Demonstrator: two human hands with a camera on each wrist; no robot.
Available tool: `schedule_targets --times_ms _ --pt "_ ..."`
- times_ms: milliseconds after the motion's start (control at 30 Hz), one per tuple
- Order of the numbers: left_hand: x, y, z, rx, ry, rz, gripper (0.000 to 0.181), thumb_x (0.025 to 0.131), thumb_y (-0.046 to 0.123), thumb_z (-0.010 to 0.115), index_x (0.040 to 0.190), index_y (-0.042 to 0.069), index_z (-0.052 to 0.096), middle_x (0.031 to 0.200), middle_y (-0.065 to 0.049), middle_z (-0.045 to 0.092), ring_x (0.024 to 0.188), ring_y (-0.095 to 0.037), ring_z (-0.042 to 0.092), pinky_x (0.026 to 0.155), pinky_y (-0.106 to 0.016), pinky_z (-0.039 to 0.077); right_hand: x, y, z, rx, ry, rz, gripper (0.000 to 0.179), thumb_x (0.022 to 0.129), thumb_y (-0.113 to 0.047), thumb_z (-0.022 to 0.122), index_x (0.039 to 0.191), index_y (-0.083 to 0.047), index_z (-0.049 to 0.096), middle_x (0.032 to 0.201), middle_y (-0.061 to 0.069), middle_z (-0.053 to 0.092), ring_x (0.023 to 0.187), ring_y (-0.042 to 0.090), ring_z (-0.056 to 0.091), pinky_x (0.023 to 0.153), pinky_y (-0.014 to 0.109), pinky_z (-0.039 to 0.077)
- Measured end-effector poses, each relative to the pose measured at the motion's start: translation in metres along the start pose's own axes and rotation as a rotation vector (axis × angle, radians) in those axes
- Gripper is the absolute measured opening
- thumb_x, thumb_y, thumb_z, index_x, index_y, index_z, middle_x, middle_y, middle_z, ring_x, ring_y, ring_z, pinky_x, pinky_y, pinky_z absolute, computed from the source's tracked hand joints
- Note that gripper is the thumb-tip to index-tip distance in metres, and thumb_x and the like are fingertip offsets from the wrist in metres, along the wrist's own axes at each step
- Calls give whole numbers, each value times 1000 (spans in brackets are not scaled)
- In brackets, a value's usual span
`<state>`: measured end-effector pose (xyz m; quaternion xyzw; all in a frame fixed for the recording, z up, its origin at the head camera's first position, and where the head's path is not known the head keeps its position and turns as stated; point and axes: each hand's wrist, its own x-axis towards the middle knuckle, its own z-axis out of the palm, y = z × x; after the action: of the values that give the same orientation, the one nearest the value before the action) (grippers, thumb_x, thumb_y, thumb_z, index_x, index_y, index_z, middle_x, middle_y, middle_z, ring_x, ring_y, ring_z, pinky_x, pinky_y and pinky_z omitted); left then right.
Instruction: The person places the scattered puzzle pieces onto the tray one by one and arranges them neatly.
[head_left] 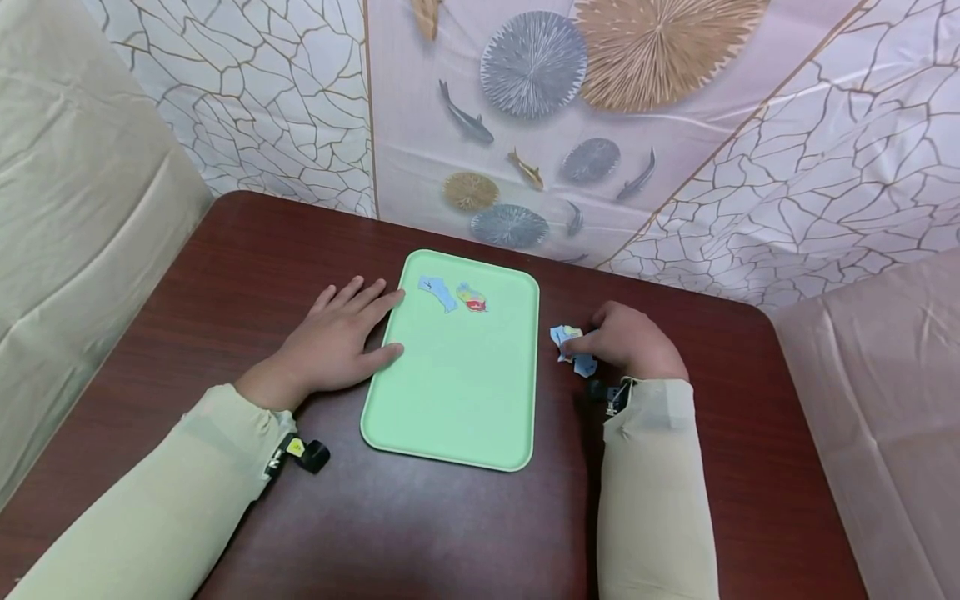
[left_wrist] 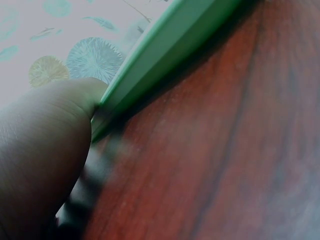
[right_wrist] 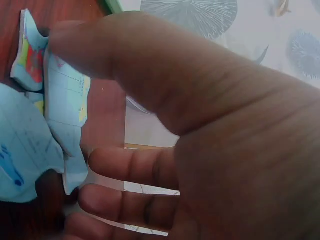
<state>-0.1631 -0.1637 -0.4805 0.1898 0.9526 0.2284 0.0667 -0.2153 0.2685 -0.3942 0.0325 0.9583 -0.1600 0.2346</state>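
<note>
The pale green tray (head_left: 450,392) lies on the table, and my left hand (head_left: 337,337) rests with fingers spread at its left rim. In the left wrist view, the thumb (left_wrist: 45,145) touches the tray's edge (left_wrist: 150,65). Right of the tray is a small pile of light blue jigsaw puzzle pieces (head_left: 585,364). My right hand (head_left: 633,337) is over this pile. Up close, its thumb tip rests on one printed puzzle piece (right_wrist: 67,95), with the other fingers apart from the thumb. Another blue piece (right_wrist: 22,145) overlaps nearby.
Two puzzle pieces lie in the tray's upper part: a long blue one (head_left: 438,293) and a smaller one with red and yellow (head_left: 472,298). The dark wooden table (head_left: 300,517) meets a patterned cloth backdrop (head_left: 465,50) at the back, with pale cloth at both sides.
</note>
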Motion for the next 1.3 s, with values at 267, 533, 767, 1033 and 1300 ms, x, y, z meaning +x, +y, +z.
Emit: schedule_targets --times_ms 267,533,767,1033,1300 --pt "0 -2 3 -4 14 -4 85 110 65 58 181 30 28 189 -12 24 177 -44 12 139 -72 7 4 2 4 -37 10 -7 66 87 -50 89 128 -4 67 119 16 76 102 32 71 81 43 59" --pt "0 -3 3 -4 15 -5 85 110 66 58 181 31 27 189 -12 23 177 -44 12 139 -72 7 4 -1 2 -56 14 -24 54 85 -46 90 116 -7 70 107 11 77 92 28 72 75 41 58" --pt "0 -3 2 -3 9 -3 84 110 66 57 181 31 27 189 -13 23 177 -45 12 138 -73 8 3 -3 3 -37 8 -31 48 87 -41 91 116 -8 72 104 10 78 88 26 71 71 39 58" --pt "0 -2 1 0 6 4 84 111 67 54 181 30 27 189 -13 23 177 -45 12 138 -74 7 4 -2 2 -28 30 -56 32 92 -32 88 110 -9 73 101 11 76 86 26 70 70 37 57" --pt "0 -2 2 0 10 -4 85 110 66 58 181 30 28 189 -12 23 177 -44 12 139 -72 8 5 1 1 -26 54 -71 18 97 -21 81 107 -8 74 101 13 75 84 27 70 69 37 58"
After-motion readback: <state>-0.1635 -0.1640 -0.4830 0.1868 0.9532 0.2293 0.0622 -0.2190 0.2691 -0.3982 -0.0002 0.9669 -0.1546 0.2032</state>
